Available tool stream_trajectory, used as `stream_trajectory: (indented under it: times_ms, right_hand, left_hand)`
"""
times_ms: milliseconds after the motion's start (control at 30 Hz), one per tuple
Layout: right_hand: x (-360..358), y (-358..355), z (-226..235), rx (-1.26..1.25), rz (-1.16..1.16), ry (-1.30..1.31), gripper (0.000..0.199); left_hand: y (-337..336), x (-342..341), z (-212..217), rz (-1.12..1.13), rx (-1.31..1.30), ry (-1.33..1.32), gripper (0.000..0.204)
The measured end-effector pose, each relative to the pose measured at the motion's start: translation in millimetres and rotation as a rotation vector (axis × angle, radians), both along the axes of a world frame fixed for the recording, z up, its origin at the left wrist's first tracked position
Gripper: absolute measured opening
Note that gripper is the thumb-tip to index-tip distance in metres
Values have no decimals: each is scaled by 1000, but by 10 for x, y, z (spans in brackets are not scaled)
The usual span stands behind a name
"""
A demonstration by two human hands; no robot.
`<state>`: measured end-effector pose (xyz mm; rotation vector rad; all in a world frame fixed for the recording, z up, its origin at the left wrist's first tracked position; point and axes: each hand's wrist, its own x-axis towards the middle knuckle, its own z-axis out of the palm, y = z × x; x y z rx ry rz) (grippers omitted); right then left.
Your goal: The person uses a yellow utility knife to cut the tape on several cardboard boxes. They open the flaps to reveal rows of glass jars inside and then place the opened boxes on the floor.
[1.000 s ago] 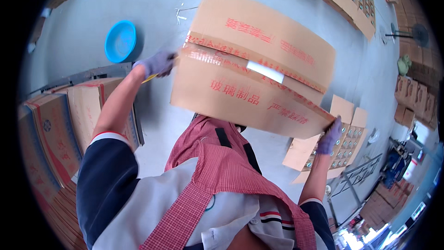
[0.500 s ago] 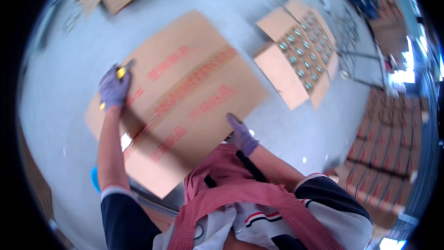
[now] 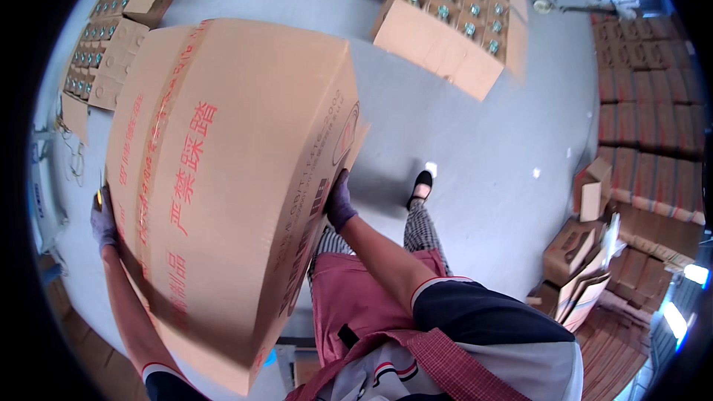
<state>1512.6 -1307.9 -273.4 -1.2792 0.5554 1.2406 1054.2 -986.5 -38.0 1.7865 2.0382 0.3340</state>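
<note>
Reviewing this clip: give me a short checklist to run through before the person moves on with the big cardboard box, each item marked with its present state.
1. Left hand on the far side of the cardboard box: ok, gloved and pressed to its edge.
2. Right hand on the near side: ok, gloved fingers against the panel.
3. Box off the floor: ok, carried tilted.
4. Path ahead: cannot tell, the box hides much of it.
5. Open boxes of jars clear of the feet: ok, they lie apart.
6. Small yellow thing at the left hand: cannot tell what it is.

floor (image 3: pixel 475 141): grey concrete | open cartons (image 3: pixel 445 15) of jars | stacked boxes (image 3: pixel 646 119) right
</note>
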Motion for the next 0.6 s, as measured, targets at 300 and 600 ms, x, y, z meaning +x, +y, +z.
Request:
stream_trajectory:
  times_ms: [300, 600]
  right_hand:
    - [253, -1274, -482, 245, -137, 110, 60]
    - [2085, -1598, 1011, 183, 172, 133, 54]
  left_hand:
    - [-1436, 1360, 518, 34, 62, 38, 45]
    - [-1990, 4451, 1433, -331, 149, -224, 28]
